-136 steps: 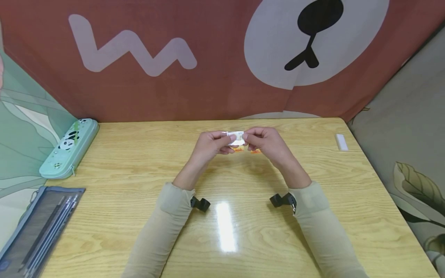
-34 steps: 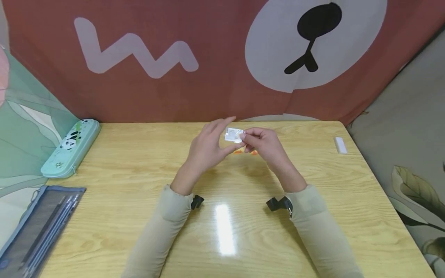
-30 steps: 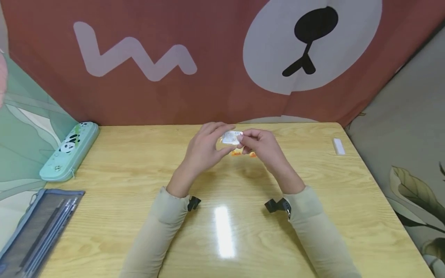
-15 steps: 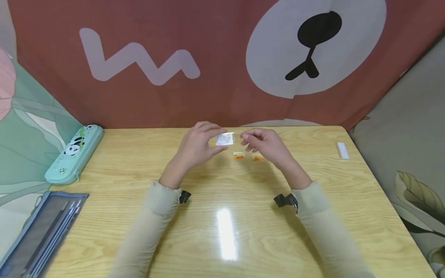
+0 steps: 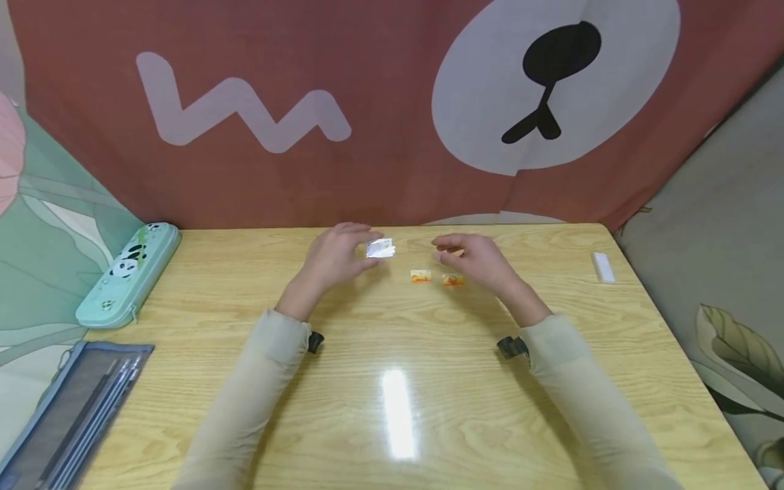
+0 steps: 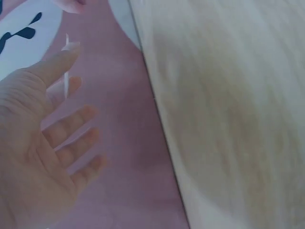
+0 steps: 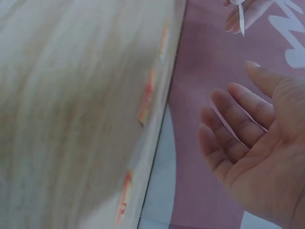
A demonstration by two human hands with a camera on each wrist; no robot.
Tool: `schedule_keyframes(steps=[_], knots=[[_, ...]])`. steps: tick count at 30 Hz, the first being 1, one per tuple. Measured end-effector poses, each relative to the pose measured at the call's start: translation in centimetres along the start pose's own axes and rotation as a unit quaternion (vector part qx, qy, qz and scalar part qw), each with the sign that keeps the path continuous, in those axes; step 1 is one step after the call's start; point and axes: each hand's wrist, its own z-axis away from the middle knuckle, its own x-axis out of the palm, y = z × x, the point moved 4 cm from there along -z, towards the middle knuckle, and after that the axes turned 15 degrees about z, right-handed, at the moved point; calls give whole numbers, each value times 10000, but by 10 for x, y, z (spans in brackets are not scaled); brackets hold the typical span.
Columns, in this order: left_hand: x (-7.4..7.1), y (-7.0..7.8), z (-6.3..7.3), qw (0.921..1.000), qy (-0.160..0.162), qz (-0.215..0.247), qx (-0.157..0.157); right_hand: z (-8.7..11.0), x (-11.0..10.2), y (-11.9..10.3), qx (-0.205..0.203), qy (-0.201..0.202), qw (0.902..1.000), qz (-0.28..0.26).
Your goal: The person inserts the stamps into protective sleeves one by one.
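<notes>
Between thumb and index finger, my left hand (image 5: 333, 255) pinches a small flat silvery-white piece (image 5: 381, 248), held above the far part of the table. Edge-on in the left wrist view, that piece (image 6: 66, 67) is a thin pale strip; its exact kind is unclear. My right hand (image 5: 478, 258) hovers to the right with relaxed fingers and nothing in them. Just below and between the hands lie two small orange-and-yellow printed pieces, a left one (image 5: 420, 276) and a right one (image 5: 453, 280). The right wrist view has a third orange patch (image 7: 124, 198), which I cannot match in the head view.
A mint panda pencil case (image 5: 130, 275) lies at the table's back left, above a mesh zip pouch (image 5: 73, 415) with several pencils. A white eraser-like block (image 5: 603, 267) lies near the right edge. A brown cloth wall (image 5: 392, 184) rises behind the table (image 5: 465, 422).
Both hands held the silvery-white piece before. My right hand has let go and drawn right, its fingers loosening; my left hand has carried the piece left. The orange pieces are now uncovered.
</notes>
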Motion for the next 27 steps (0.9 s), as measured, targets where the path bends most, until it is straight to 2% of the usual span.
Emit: schedule_keyframes(steps=[6,13,21,27], knots=[[11,-15,-5,9981,-233,76,-565,-6,17,2,-26,-385,9982,450],[25,-24,-8,9915,-548,168,-1165,-9,27,-2,-256,-475,9938,975],[34,-24,-9,9875,-800,9,-1361,-14,34,-10,-668,-407,9810,1778],[37,-21,-11,9849,-870,-39,-1498,-16,36,-14,-772,-551,9766,1932]])
